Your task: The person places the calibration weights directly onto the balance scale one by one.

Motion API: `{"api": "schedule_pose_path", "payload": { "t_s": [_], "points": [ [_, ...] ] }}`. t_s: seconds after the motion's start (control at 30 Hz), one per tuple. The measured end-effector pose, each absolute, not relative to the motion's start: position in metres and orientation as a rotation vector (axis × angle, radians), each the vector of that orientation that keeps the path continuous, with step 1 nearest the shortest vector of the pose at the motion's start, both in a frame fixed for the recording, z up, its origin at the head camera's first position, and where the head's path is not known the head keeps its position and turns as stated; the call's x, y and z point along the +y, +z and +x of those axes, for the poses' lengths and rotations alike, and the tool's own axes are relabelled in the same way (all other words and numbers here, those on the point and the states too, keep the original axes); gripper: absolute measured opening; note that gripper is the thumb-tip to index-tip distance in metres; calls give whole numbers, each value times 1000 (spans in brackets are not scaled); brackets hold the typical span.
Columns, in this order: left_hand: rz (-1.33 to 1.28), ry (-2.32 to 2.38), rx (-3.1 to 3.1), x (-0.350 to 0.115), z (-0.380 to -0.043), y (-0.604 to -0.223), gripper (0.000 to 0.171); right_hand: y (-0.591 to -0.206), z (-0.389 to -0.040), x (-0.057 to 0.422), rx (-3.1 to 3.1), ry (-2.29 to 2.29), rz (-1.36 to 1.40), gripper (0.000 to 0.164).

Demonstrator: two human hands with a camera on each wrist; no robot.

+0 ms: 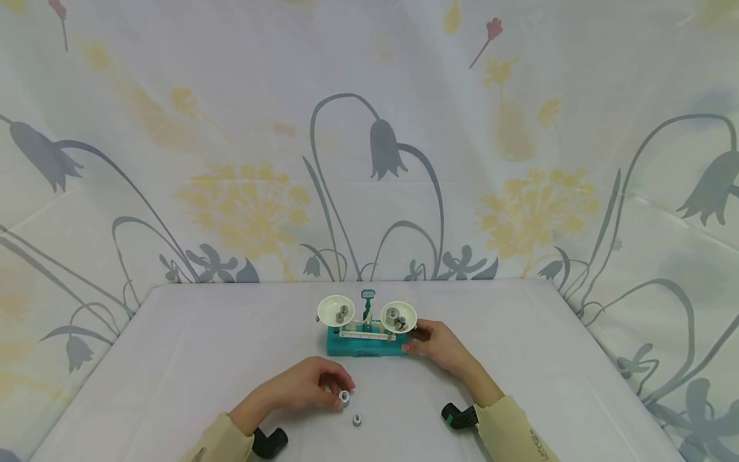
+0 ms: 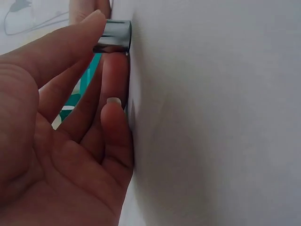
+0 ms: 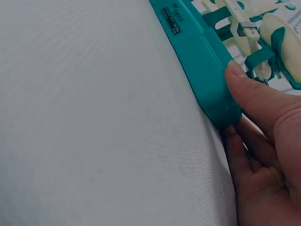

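Observation:
A teal balance scale [image 1: 365,347] stands on the table with two cream pans. In its left pan [image 1: 328,308] sit a couple of small metal weights [image 1: 340,317]; several more weights [image 1: 393,314] are in the right pan [image 1: 408,309]. My left hand [image 1: 303,387] pinches a shiny cylindrical weight [image 2: 115,36] between thumb and fingers, low at the white tabletop in front of the scale. Just nearer to me stands a smaller weight [image 1: 357,419]. At the scale's right end, my right hand [image 1: 443,350] grips the base [image 3: 207,80], thumb on its upper edge and fingers behind the corner.
A white cloth covers the table [image 1: 202,340]. Behind it hangs a curtain [image 1: 277,128] with printed flowers. Black wrist devices [image 1: 460,416] show at both sleeves.

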State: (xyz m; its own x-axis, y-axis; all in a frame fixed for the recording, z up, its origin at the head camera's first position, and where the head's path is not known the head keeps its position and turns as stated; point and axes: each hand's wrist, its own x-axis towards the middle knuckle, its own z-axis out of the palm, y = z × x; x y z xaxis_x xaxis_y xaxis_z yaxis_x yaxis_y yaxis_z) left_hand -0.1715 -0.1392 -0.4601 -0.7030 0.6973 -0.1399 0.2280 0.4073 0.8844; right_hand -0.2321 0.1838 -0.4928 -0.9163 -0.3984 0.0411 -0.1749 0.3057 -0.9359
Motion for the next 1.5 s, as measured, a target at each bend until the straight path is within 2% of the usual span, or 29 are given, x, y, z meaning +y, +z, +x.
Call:
{"api": "schedule_pose_path", "payload": {
  "t_s": [0.4,1.5],
  "points": [
    [819,1214,2087,-143,-183,-464,25,-493,-234,185,2368,-1663,-516,60],
    [734,1228,2151,-139,-177,-464,22,-493,-233,184,2383,-1639,-516,58]
  ]
}}
